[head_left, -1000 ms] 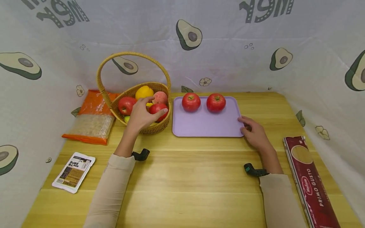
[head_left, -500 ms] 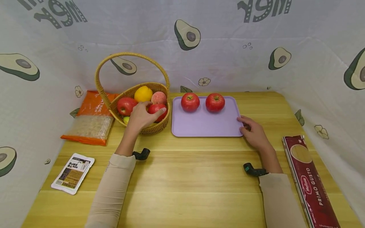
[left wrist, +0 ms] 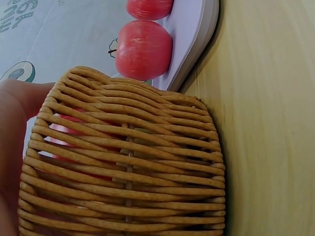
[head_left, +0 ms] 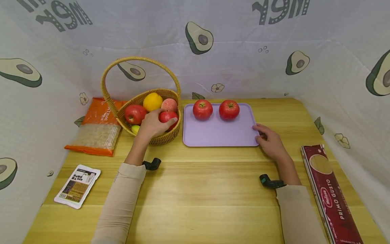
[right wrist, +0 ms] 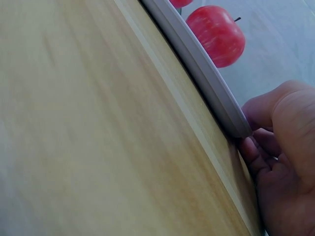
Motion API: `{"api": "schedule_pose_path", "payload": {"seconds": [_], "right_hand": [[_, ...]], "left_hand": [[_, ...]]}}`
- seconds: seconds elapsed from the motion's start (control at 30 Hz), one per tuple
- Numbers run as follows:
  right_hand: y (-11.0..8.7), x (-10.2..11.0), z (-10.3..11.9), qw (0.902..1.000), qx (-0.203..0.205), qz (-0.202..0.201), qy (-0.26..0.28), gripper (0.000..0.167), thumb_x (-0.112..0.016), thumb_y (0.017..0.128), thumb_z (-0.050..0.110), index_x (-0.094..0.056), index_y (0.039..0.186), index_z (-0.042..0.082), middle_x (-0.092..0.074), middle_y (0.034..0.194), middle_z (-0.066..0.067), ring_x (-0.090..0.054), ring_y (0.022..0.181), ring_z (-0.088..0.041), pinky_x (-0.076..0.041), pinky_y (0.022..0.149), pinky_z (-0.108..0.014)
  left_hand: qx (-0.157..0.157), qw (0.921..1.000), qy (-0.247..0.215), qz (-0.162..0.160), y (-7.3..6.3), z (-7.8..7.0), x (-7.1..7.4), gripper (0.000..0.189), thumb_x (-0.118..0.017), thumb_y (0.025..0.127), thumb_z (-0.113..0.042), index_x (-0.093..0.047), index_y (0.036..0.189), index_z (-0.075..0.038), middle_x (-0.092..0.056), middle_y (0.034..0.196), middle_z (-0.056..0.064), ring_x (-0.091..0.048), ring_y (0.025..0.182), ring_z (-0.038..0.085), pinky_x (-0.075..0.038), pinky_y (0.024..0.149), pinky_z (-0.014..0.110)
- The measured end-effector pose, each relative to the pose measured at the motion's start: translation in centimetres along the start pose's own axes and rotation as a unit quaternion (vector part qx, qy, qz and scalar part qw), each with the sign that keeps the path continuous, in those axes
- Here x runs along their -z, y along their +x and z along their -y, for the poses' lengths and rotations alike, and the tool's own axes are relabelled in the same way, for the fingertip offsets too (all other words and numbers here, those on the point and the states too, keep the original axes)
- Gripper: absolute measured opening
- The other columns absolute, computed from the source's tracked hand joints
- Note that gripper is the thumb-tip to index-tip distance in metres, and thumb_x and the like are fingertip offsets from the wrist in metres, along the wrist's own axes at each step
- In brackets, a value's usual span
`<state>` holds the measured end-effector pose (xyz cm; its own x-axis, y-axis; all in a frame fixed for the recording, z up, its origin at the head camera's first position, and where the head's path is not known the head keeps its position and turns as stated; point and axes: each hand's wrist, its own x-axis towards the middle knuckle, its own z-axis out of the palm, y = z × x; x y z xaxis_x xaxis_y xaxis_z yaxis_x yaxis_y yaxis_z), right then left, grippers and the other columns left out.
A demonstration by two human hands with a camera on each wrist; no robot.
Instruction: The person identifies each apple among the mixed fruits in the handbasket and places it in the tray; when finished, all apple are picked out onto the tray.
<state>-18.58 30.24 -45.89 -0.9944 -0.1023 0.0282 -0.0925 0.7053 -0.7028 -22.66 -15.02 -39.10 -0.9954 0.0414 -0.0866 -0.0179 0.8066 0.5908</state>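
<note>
My left hand (head_left: 151, 126) reaches into the wicker basket (head_left: 164, 139), its fingers and thumb round a red apple (head_left: 167, 117) at the basket's right side. In the left wrist view, the basket's woven wall (left wrist: 123, 162) hides most of that apple. My right hand (head_left: 271, 141) pinches the right rim of a lilac tray (head_left: 219, 135), thumb above and fingers below in the right wrist view. Two red apples stand on the tray's far side, a left apple (head_left: 202, 109) and a right apple (head_left: 229, 109).
The basket also holds another red apple (head_left: 135, 114), a yellow fruit (head_left: 152, 102), a pink peach-like fruit (head_left: 169, 105) and a green one. An orange bag (head_left: 99, 127) and white packet (head_left: 77, 186) lie left. A dark red spaghetti pack (head_left: 332, 193) lies right.
The left hand has lowered slightly and closed its fingers and thumb round the apple in the basket. My right hand stays at the tray's rim. The view has shifted a little.
</note>
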Motion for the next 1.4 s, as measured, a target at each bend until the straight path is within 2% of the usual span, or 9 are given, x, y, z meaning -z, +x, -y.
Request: {"api": "schedule_pose_path", "payload": {"seconds": [0.17, 0.3, 0.47, 0.67, 0.87, 0.93, 1.17, 1.23, 1.4], "right_hand": [[0.1, 0.0, -0.1, 1.0000, 0.004, 0.002, -0.003, 0.044, -0.053, 0.104, 0.008, -0.053, 0.148, 0.000, -0.042, 0.160, -0.022, -0.051, 0.114, -0.035, -0.036, 0.090, -0.021], [0.2, 0.0, -0.2, 0.9999, 0.010, 0.003, -0.005, 0.044, -0.053, 0.104, 0.008, -0.053, 0.147, 0.000, -0.042, 0.160, -0.023, -0.051, 0.115, -0.036, -0.037, 0.092, -0.024], [0.2, -0.2, -0.4, 0.9999, 0.014, 0.003, -0.002, 0.043, -0.054, 0.104, 0.007, -0.054, 0.147, 0.000, -0.043, 0.159, -0.023, -0.052, 0.114, -0.036, -0.037, 0.090, -0.019], [0.1, -0.2, -0.4, 0.9999, 0.014, -0.003, -0.004, 0.043, -0.054, 0.104, 0.006, -0.054, 0.146, -0.001, -0.044, 0.158, -0.023, -0.052, 0.112, -0.034, -0.037, 0.088, -0.018], [0.1, -0.1, -0.3, 0.9999, 0.009, 0.000, -0.006, 0.044, -0.053, 0.104, 0.007, -0.053, 0.147, -0.001, -0.042, 0.159, -0.024, -0.051, 0.114, -0.036, -0.041, 0.097, -0.040], [0.2, -0.1, -0.4, 0.9999, 0.009, 0.000, -0.007, 0.044, -0.053, 0.104, 0.008, -0.053, 0.147, 0.000, -0.042, 0.159, -0.024, -0.051, 0.115, -0.037, -0.041, 0.098, -0.044], [0.2, -0.1, -0.5, 0.9999, 0.007, -0.003, -0.009, 0.044, -0.053, 0.104, 0.008, -0.053, 0.147, 0.001, -0.042, 0.159, -0.023, -0.051, 0.114, -0.035, -0.038, 0.094, -0.028], [0.1, -0.1, -0.4, 0.9999, 0.007, -0.003, -0.008, 0.044, -0.053, 0.104, 0.008, -0.053, 0.147, 0.000, -0.042, 0.159, -0.023, -0.051, 0.114, -0.035, -0.038, 0.093, -0.027], [0.2, 0.0, -0.3, 1.0000, 0.004, 0.001, -0.004, 0.044, -0.052, 0.105, 0.008, -0.052, 0.148, 0.000, -0.041, 0.160, -0.024, -0.050, 0.116, -0.037, -0.043, 0.100, -0.045]], "left_hand": [[-0.003, 0.9999, -0.012, 0.011, -0.1, 0.1, 0.0, 0.087, -0.063, 0.092, -0.063, -0.040, 0.156, -0.009, -0.051, 0.151, 0.021, -0.053, 0.131, 0.041, -0.047, 0.110, 0.058], [-0.005, 0.9996, -0.026, -0.003, -0.4, 0.3, 0.1, 0.085, -0.067, 0.089, -0.062, -0.042, 0.153, -0.011, -0.052, 0.149, 0.020, -0.051, 0.132, 0.041, -0.047, 0.109, 0.058], [-0.006, 0.9992, -0.032, -0.023, -0.7, 0.4, 0.1, 0.084, -0.071, 0.086, -0.062, -0.041, 0.151, -0.016, -0.054, 0.147, 0.019, -0.048, 0.133, 0.043, -0.047, 0.108, 0.060], [-0.041, 0.9957, -0.049, -0.067, -0.8, 0.3, 0.1, 0.083, -0.077, 0.082, -0.055, -0.045, 0.147, -0.016, -0.055, 0.146, 0.014, -0.047, 0.134, 0.042, -0.047, 0.108, 0.060], [-0.053, 0.9913, -0.057, -0.106, -1.1, 0.3, 0.4, 0.089, -0.079, 0.080, -0.055, -0.044, 0.151, -0.014, -0.052, 0.148, 0.012, -0.045, 0.136, 0.041, -0.046, 0.108, 0.062], [-0.059, 0.9896, -0.060, -0.117, -1.2, 0.2, 0.5, 0.089, -0.080, 0.079, -0.055, -0.044, 0.151, -0.015, -0.052, 0.148, 0.012, -0.045, 0.137, 0.040, -0.047, 0.108, 0.062], [-0.099, 0.9811, -0.079, -0.146, -1.6, -0.4, 0.5, 0.087, -0.081, 0.077, -0.054, -0.047, 0.149, -0.017, -0.053, 0.149, 0.010, -0.046, 0.135, 0.038, -0.047, 0.107, 0.061], [-0.108, 0.9790, -0.088, -0.149, -1.7, -0.5, 0.4, 0.087, -0.082, 0.077, -0.053, -0.048, 0.148, -0.018, -0.053, 0.148, 0.010, -0.047, 0.132, 0.036, -0.049, 0.104, 0.059], [-0.146, 0.9703, -0.122, -0.150, -2.0, -1.2, 0.0, 0.079, -0.085, 0.076, -0.049, -0.054, 0.143, -0.021, -0.056, 0.142, 0.009, -0.053, 0.127, 0.029, -0.058, 0.098, 0.049]]}}
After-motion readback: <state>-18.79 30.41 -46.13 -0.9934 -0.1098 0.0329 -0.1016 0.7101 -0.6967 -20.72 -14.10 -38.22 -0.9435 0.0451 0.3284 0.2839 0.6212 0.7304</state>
